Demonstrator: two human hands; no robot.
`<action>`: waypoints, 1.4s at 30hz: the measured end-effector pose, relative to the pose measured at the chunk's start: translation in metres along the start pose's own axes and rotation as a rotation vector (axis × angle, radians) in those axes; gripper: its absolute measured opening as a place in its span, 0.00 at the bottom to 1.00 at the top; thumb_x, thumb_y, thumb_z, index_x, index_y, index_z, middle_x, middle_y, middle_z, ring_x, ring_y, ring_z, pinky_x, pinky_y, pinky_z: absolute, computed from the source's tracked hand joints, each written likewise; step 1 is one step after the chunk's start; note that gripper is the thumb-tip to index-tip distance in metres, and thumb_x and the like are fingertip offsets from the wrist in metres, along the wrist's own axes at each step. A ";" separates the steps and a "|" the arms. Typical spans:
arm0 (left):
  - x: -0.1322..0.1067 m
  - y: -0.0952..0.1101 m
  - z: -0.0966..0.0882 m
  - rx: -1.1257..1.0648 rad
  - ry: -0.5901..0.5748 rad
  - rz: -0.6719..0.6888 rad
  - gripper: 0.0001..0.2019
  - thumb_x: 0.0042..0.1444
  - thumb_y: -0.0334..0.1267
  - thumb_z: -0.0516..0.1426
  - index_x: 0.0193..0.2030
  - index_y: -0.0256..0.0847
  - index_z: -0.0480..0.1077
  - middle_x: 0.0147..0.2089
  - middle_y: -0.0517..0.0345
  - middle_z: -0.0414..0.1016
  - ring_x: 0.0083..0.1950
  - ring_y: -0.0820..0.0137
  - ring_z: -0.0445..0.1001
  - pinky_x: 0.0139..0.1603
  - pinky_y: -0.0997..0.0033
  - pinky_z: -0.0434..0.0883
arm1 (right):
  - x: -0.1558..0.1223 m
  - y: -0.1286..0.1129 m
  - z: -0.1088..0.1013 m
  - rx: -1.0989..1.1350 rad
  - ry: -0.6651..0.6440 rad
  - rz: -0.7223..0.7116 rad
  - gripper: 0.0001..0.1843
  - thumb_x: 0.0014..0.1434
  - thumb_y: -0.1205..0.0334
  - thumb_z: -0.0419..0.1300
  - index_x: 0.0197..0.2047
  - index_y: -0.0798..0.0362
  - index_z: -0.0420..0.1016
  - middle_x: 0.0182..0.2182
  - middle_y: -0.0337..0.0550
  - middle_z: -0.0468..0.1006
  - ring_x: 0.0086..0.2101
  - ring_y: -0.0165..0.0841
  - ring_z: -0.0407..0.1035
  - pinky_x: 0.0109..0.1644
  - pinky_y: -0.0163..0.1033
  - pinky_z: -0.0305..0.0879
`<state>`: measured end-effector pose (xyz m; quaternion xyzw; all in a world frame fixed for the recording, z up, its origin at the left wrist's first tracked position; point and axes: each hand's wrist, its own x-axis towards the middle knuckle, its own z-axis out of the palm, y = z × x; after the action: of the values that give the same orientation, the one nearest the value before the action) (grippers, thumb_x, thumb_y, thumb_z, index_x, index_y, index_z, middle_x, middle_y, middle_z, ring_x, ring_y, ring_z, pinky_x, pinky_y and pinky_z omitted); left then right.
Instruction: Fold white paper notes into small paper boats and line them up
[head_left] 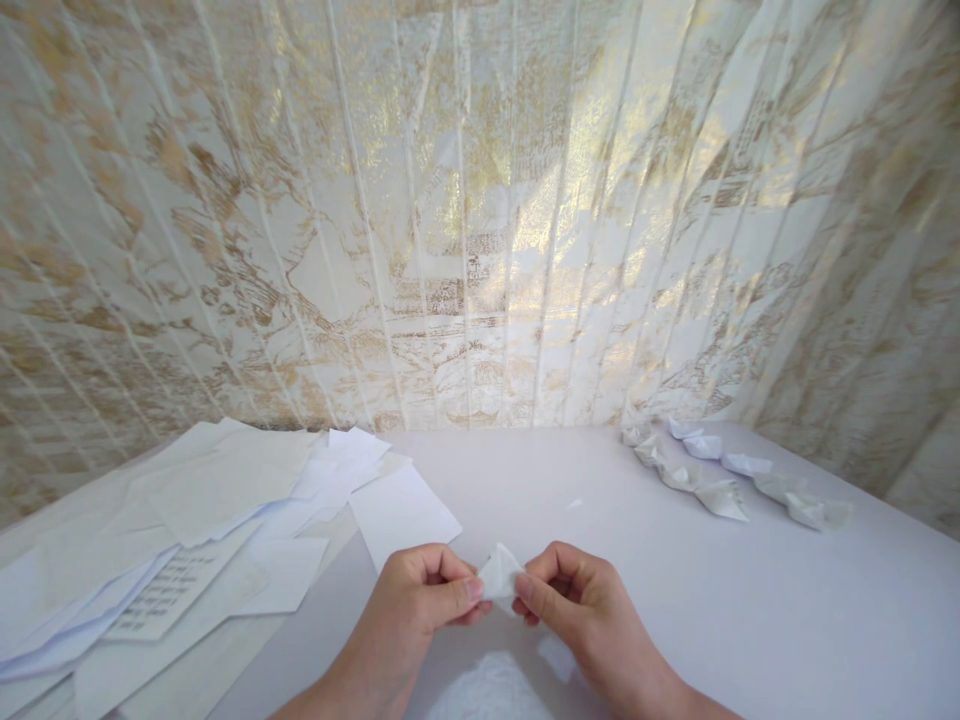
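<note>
Head-worn view, facing forward and down, near tabletop (765, 620).

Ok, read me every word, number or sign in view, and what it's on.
Nothing is legible.
Printed sheet in the paper pile: rows of dark print, too blurred to read.
Folded white paper at centre: no readable text.
Patterned backdrop: small dark marks, too blurred to tell if writing.

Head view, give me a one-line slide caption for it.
Left hand and right hand pinch a folded white paper, loose sheets to the left, paper boats to the right.
</note>
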<state>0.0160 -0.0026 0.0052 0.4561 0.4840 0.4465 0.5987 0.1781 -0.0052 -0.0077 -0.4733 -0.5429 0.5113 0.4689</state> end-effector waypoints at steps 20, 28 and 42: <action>0.002 -0.001 0.003 0.002 -0.009 0.038 0.11 0.40 0.32 0.59 0.15 0.39 0.60 0.17 0.66 0.65 0.23 0.74 0.63 0.34 0.69 0.63 | 0.002 0.002 0.004 -0.117 0.051 0.007 0.11 0.47 0.60 0.58 0.19 0.54 0.62 0.15 0.35 0.69 0.18 0.25 0.60 0.23 0.30 0.55; 0.004 0.000 0.000 -0.092 -0.078 -0.146 0.08 0.38 0.30 0.62 0.24 0.37 0.65 0.20 0.66 0.65 0.25 0.75 0.68 0.30 0.73 0.67 | 0.002 0.004 0.003 -0.189 0.068 0.048 0.10 0.46 0.64 0.57 0.18 0.53 0.60 0.13 0.33 0.68 0.16 0.23 0.56 0.19 0.28 0.51; 0.003 -0.003 0.003 0.002 -0.096 -0.163 0.06 0.39 0.33 0.63 0.24 0.33 0.71 0.23 0.58 0.72 0.26 0.72 0.71 0.30 0.73 0.67 | 0.003 0.002 0.005 -0.093 -0.002 0.067 0.11 0.44 0.64 0.59 0.18 0.53 0.59 0.12 0.33 0.68 0.16 0.23 0.59 0.20 0.29 0.54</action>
<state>0.0191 -0.0005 0.0023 0.4364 0.4907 0.3736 0.6551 0.1731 -0.0023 -0.0101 -0.5119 -0.5503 0.5014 0.4287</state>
